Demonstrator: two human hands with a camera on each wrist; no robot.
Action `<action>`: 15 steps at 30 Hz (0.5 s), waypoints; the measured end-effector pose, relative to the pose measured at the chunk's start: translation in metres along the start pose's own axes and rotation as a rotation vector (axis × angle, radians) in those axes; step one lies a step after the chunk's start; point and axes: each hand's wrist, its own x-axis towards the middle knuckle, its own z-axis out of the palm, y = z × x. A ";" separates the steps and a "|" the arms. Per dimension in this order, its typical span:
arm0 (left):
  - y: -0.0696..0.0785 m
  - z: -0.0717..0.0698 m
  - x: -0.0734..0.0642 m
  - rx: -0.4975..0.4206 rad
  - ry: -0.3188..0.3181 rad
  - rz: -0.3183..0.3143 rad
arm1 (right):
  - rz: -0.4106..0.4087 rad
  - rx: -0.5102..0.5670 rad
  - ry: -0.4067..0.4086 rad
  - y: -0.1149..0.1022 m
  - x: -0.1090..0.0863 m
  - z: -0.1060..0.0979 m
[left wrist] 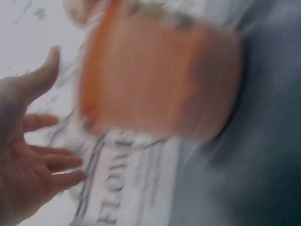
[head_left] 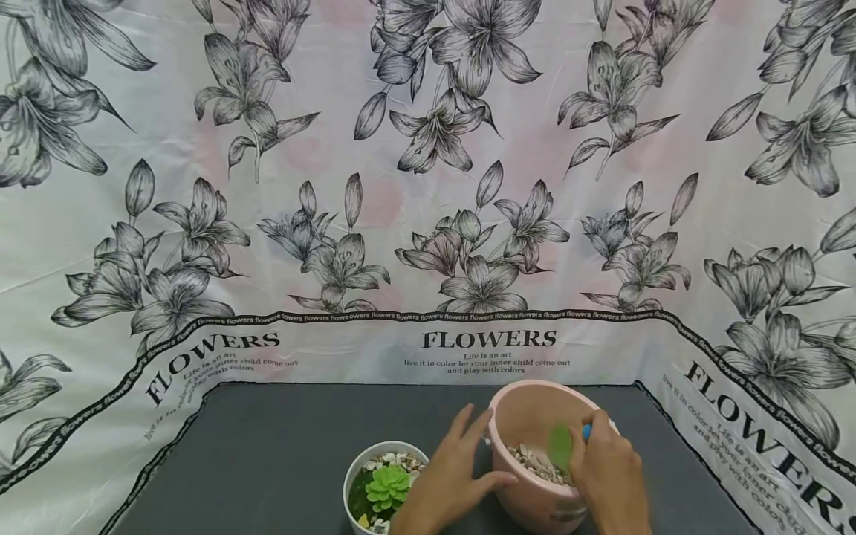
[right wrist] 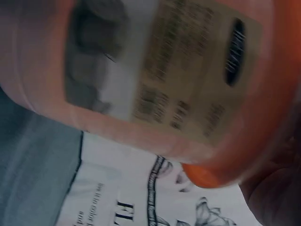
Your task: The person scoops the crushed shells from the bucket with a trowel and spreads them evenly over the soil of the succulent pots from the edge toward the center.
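A pink bucket [head_left: 535, 509] with pebbles [head_left: 531, 462] in its bottom stands right of centre in the head view. Inside its mouth, my right hand [head_left: 608, 475] grips a small tool by its blue handle, the blurred green blade [head_left: 559, 447] above the pebbles. My left hand [head_left: 448, 472], fingers spread, is at the bucket's left side. The left wrist view shows that hand [left wrist: 33, 165] empty beside the blurred bucket [left wrist: 155, 80]. In the right wrist view the bucket's printed label [right wrist: 188, 70] fills much of the picture; the tool is hidden there.
Left of my left hand stands a white pot [head_left: 348, 490] with a green succulent [head_left: 388, 487] and pebbles, partly covered by that hand. The dark grey tabletop [head_left: 281, 453] meets a floral cloth [head_left: 488, 349] at the back and sides.
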 end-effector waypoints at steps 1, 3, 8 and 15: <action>0.002 0.009 0.002 0.000 0.000 0.001 | 0.008 -0.007 -0.030 0.001 -0.001 0.002; 0.004 0.022 0.006 -0.005 0.021 0.022 | 0.028 -0.012 -0.077 0.001 -0.003 0.004; 0.001 0.033 0.010 -0.041 0.098 0.081 | 0.078 -0.002 -0.183 -0.001 0.006 -0.001; 0.001 0.035 0.013 -0.011 0.099 0.066 | 0.179 0.055 -0.397 0.004 0.020 -0.002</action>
